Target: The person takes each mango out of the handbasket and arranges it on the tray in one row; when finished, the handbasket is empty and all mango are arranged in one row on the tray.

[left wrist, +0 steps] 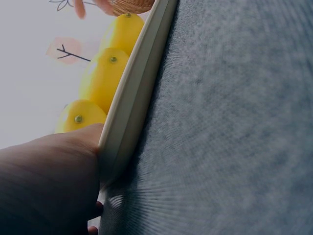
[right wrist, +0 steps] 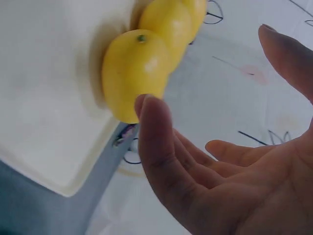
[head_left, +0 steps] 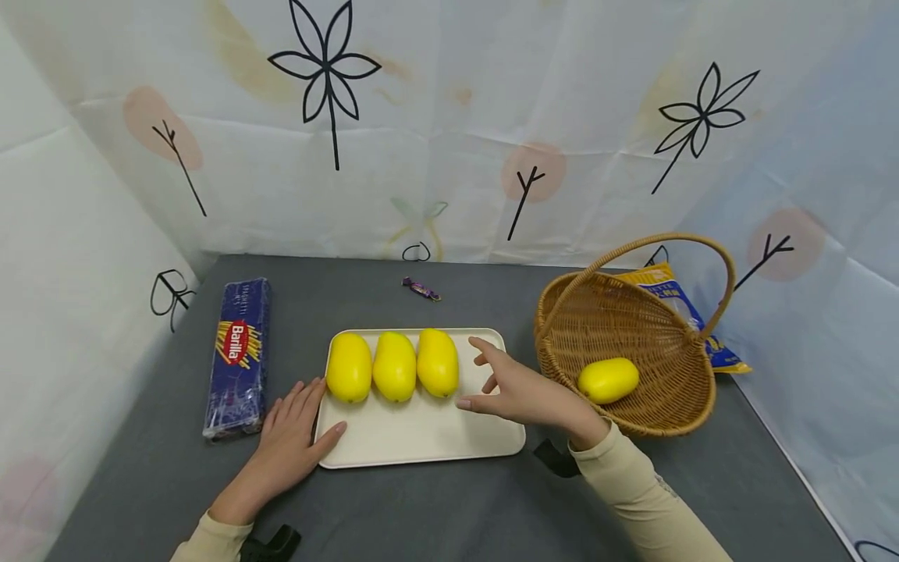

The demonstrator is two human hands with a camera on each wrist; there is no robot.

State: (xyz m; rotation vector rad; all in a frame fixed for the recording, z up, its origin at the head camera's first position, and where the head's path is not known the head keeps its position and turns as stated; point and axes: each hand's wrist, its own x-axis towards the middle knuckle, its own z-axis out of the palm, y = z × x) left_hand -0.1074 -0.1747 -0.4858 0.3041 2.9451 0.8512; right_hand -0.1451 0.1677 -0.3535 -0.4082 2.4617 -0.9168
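Three yellow oval fruits stand in a row along the far half of a cream tray. The left hand lies at the tray's left edge with fingers spread and its thumb over the rim. In the left wrist view that hand overlaps the tray's near corner, and some of its fingers are hidden. Over the tray's right part, the right hand holds nothing, its thumb and fingers parted just right of the rightmost fruit. The right wrist view shows a gap between this hand's thumb and fingers.
A wicker basket with a tall handle tilts open at the right, another yellow fruit inside. Behind it is a blue and yellow bag. A blue Barilla pasta pack lies left, and a purple wrapped candy lies beyond the tray.
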